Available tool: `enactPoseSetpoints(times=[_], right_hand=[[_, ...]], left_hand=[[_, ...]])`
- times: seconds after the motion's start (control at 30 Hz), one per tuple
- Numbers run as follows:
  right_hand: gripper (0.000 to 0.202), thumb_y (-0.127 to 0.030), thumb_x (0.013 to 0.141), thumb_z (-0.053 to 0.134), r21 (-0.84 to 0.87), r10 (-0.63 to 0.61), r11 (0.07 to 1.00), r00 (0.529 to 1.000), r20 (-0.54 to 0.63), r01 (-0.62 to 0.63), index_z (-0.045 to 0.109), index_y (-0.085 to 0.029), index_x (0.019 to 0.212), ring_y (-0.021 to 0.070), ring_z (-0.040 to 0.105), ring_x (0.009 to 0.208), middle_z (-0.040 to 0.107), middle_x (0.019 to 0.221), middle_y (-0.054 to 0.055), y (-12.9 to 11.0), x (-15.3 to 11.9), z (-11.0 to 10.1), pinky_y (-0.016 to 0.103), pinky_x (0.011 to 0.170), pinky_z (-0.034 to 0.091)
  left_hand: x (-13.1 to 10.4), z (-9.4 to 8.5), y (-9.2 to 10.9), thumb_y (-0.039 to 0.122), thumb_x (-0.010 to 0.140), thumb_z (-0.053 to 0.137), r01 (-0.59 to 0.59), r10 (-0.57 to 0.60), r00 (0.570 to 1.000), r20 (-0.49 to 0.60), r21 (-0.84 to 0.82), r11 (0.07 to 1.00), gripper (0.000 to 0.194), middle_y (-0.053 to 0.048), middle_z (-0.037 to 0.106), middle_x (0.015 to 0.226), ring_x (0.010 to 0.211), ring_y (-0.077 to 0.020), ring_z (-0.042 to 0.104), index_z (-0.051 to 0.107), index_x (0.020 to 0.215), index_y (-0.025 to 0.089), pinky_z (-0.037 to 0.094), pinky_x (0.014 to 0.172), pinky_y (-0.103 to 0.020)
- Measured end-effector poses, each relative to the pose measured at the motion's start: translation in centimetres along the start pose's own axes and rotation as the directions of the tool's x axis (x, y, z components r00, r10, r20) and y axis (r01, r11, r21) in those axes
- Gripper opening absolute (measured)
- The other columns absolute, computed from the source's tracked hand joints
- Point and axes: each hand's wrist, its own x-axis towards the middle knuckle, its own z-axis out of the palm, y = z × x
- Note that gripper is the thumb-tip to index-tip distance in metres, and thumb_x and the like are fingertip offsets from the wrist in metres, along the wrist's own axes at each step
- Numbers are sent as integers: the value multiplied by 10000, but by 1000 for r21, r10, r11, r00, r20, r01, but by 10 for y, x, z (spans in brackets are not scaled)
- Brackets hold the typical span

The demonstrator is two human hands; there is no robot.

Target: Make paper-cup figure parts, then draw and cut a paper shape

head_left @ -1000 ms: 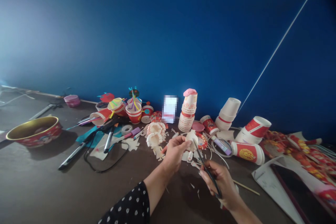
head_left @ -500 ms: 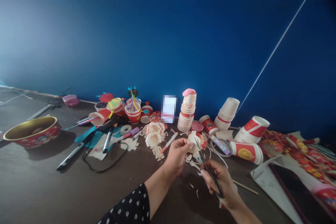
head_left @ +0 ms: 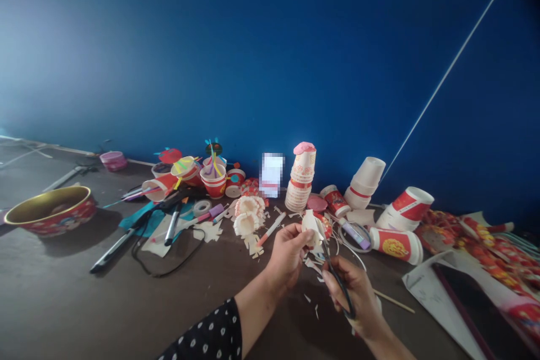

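Between thumb and fingers my left hand (head_left: 289,253) pinches a small white paper piece (head_left: 311,225), cut from what looks like cup paper. My right hand (head_left: 352,289) is wrapped round the dark handles of a pair of scissors (head_left: 340,280). The scissors' blades point up at the paper's right edge; whether they touch it I cannot tell. Small white scraps (head_left: 313,265) lie on the table beneath both hands. Just behind the paper sits a red and white paper cup piece (head_left: 324,225), partly hidden. A white paper cutout (head_left: 248,219) with scalloped edges lies left of my left hand.
A tall cup stack (head_left: 300,180) stands behind my hands, beside a blurred bright screen (head_left: 271,174). To the right are several paper cups (head_left: 396,245) and a dark tablet (head_left: 476,309). On the left lie a pen-like tool (head_left: 122,244), a cable and a gold-rimmed bowl (head_left: 54,214).
The scissors' blades have shifted down a little along the paper's right side and look more closed. The paper has turned slightly in my left hand.
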Motion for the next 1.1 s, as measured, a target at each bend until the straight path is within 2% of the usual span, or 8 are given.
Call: enactPoseSetpoints(times=[0.27, 0.37, 0.47, 0.57, 0.67, 1.1], right_hand=[[323, -500, 699, 563, -33, -9, 999, 999, -32, 8, 506, -184, 669, 43, 319, 301, 364, 388, -98, -3, 1, 2, 154, 307, 275], [327, -503, 687, 569, -37, -10, 999, 999, -46, 8, 503, -184, 655, 42, 316, 301, 364, 396, -97, -5, 2, 3, 156, 305, 278], [319, -495, 681, 577, -44, 8, 999, 999, -42, -9, 504, -185, 662, 42, 311, 295, 355, 391, -101, -5, 2, 3, 154, 300, 276], [292, -468, 694, 577, -44, 2, 999, 1000, -19, -3, 511, -184, 674, 41, 319, 300, 359, 399, -102, -4, 2, 3, 151, 304, 280], [274, -447, 693, 588, -37, -3, 999, 1000, -16, 3, 513, -184, 672, 41, 331, 303, 379, 399, -98, -4, 1, 3, 149, 307, 294], [219, -386, 715, 584, -47, -30, 998, 999, -11, 29, 511, -182, 687, 41, 335, 312, 381, 407, -99, 0, 1, 1, 143, 310, 287]], left_hand=[[-4, 5, 2, 214, 568, 716, 0, 0, 1000, 1, -49, 999, 240, 34, 494, 505, 477, -52, 416, 488, 555, 140, 317, 515, -198], [-4, 4, 3, 209, 572, 712, -3, 4, 999, 52, -26, 1000, 205, 10, 540, 577, 511, -66, 448, 529, 626, 134, 334, 534, -203], [-1, 1, 7, 286, 629, 676, -26, 27, 997, 71, -13, 1000, 213, -5, 550, 649, 558, -84, 469, 553, 720, 138, 347, 551, -214], [3, -2, 10, 356, 649, 659, -50, 48, 999, 25, 80, 996, 249, 26, 473, 560, 503, -64, 400, 540, 662, 138, 307, 510, -200], [7, -4, 11, 353, 609, 690, -62, 65, 998, -8, 171, 983, 279, 42, 428, 504, 470, -50, 341, 518, 592, 134, 276, 491, -195], [4, -2, 7, 318, 578, 711, -9, 11, 1000, -21, 123, 992, 267, 39, 454, 492, 471, -58, 389, 518, 566, 135, 293, 502, -200]])
